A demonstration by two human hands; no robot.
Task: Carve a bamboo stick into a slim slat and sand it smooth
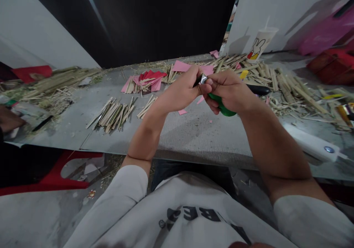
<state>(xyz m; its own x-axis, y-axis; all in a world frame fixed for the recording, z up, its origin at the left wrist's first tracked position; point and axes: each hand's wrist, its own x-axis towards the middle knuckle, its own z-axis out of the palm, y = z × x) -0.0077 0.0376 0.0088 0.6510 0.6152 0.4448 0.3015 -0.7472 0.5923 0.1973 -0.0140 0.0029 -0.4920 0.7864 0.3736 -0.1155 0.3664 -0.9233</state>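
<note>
My left hand [181, 93] is closed on a dark tool with a shiny metal tip [203, 79] above the middle of the table. Right beside it, my right hand [231, 91] has its fingers pinched at the metal tip and curled round a green object [225, 108], whose full shape is hidden. The two hands meet at the metal part. Behind them, pink paper [182, 66] lies on split sticks. To the left, a bundle of thin sticks [113, 114] rests on the grey table [193, 141], with a smaller bundle [147, 107] nearer my left wrist.
A rabbit-print cup [261, 45] stands at the back right among scattered sticks [290, 89]. A white device [312, 143] lies beyond my right forearm. Red and pink paper [152, 79] sits at the back. Another person's hand [9, 119] shows at far left.
</note>
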